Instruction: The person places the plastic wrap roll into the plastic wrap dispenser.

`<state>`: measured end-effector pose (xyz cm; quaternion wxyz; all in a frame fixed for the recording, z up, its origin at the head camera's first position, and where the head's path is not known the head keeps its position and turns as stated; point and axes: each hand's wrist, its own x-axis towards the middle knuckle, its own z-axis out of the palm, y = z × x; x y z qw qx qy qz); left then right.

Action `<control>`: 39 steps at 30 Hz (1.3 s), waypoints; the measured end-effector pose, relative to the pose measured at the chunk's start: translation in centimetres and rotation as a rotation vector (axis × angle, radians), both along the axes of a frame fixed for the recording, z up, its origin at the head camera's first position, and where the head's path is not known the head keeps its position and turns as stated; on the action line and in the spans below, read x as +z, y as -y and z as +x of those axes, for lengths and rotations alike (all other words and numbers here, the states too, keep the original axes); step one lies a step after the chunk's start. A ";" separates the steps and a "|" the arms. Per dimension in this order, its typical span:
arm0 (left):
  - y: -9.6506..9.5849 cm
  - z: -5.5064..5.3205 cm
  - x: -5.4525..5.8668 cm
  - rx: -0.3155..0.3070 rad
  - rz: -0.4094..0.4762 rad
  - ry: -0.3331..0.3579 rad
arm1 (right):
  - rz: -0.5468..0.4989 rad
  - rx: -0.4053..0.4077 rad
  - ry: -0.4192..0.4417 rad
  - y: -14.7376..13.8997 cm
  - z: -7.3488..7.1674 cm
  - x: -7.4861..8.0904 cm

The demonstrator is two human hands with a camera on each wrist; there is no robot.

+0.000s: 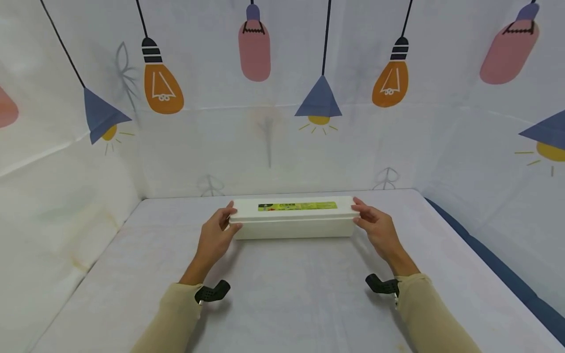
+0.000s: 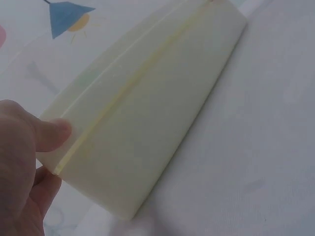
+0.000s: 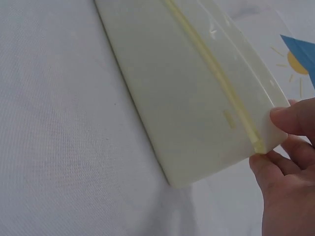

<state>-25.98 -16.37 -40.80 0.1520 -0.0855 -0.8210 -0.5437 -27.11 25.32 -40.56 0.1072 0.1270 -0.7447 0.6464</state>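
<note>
A long white lidded box (image 1: 295, 229) with a yellow-green label (image 1: 297, 206) on its top lies crosswise on the table. My left hand (image 1: 215, 234) grips its left end, thumb at the front and fingers at the side. At the opposite end my right hand (image 1: 378, 230) holds the box in the same manner. In the left wrist view the thumb (image 2: 54, 135) presses on the lid's front edge, above a yellowish seam. The right wrist view has the right thumb (image 3: 290, 119) on the lid too. The lid sits on the box, and its contents are hidden.
A white cloth covers the table (image 1: 282, 294). Behind it hangs a white curtain (image 1: 198, 147) printed with lamps and bulbs, which also runs along both sides. A dark blue strip (image 1: 499, 260) borders the table's right edge. Black wrist devices (image 1: 213, 291) sit at both cuffs.
</note>
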 end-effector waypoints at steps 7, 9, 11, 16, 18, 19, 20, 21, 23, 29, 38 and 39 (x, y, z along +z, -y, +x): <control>0.4 -0.2 -0.4 0.000 -0.033 -0.025 | 0.015 -0.015 0.021 0.2 0.1 0.1; 0.3 -0.2 -0.4 -0.001 -0.037 -0.028 | 0.030 -0.023 0.041 0.1 0.1 0.1; 0.3 -0.2 -0.5 0.001 -0.034 -0.032 | 0.049 -0.028 0.059 0.0 0.2 0.1; 0.3 -0.1 -0.8 0.009 -0.026 -0.040 | 0.089 -0.027 0.081 -0.1 0.3 0.0; 0.3 -0.1 -0.9 0.012 -0.026 -0.046 | 0.096 -0.032 0.081 -0.1 0.3 0.0; 0.2 -0.1 -1.0 0.013 -0.026 -0.049 | 0.096 -0.032 0.082 0.0 0.3 0.0; 0.2 -0.1 -1.0 0.014 -0.028 -0.052 | 0.095 -0.035 0.085 0.0 0.3 0.0; 0.2 -0.1 -1.0 0.016 -0.025 -0.053 | 0.097 -0.039 0.086 0.1 0.3 0.0; 0.2 -0.1 -0.9 0.014 -0.025 -0.062 | 0.101 -0.049 0.093 0.1 0.3 0.0; 0.1 -0.3 -0.7 0.009 -0.017 -0.053 | 0.139 -0.060 0.125 0.0 0.3 -0.3; 0.3 -0.6 -1.4 0.013 0.002 -0.040 | 0.181 -0.064 0.115 0.0 0.0 -0.3; 0.3 -0.7 -1.4 0.015 0.000 -0.036 | 0.186 -0.064 0.113 0.0 0.0 -0.2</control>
